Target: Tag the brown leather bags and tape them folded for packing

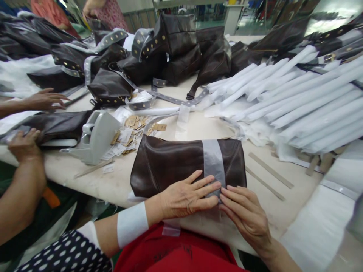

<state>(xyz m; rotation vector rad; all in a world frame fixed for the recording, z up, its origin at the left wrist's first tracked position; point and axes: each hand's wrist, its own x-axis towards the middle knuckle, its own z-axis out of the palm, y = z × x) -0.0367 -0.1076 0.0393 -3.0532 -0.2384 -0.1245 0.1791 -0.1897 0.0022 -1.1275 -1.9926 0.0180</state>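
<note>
In front of me a dark brown leather handbag (176,158) lies on the table, its strap (163,117) looping out behind it. A greyish translucent band (213,155) runs across the bag's right half, from the top edge down to the front. My left hand (190,194) rests flat on the bag with fingers spread, the fingertips over the band. From the right, my right hand (245,211) touches the band's lower part with its fingers stretched and close together. What lies under the fingertips is hidden.
To the left stand a grey tape dispenser (100,138) and a heap of brown tags (133,128). More dark bags (181,49) are piled behind. White wrapped rolls (312,105) cover the right side. A co-worker's hands (25,145) work on another bag (62,126) at left.
</note>
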